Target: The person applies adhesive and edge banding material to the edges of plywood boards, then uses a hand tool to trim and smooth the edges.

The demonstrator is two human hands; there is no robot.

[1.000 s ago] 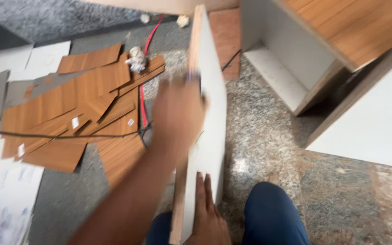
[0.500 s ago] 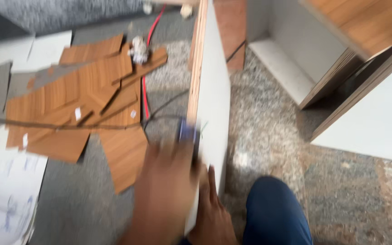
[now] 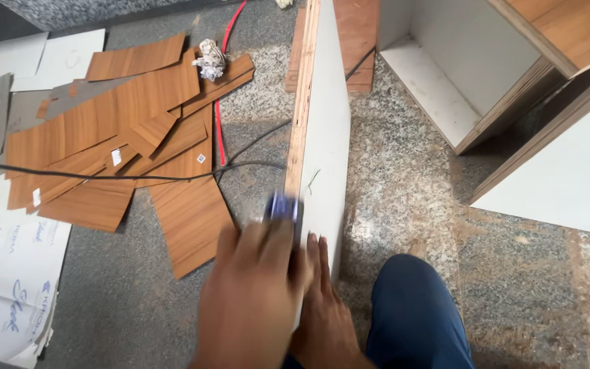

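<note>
A long board [image 3: 326, 123] with a white face and a raw plywood edge stands on its edge on the floor, running away from me. My left hand [image 3: 250, 301], blurred, sits on the board's upper edge at its near end and holds a small blue-purple block [image 3: 283, 207] against that edge. My right hand [image 3: 322, 311] lies with fingers flat against the white face just behind the left hand, steadying the board. Its thumb is hidden.
Several wood-grain laminate offcuts [image 3: 124, 143] lie scattered at left, crossed by a black cable [image 3: 104, 174] and a red cable [image 3: 221, 109]. White sheets [image 3: 8, 273] sit at lower left. An open cabinet carcass [image 3: 472, 75] stands at upper right. My blue-trousered knee [image 3: 414, 314] is at the bottom.
My left hand has slid back along the board's upper edge from well up the board to its near end. My right hand has stayed on the white face.
</note>
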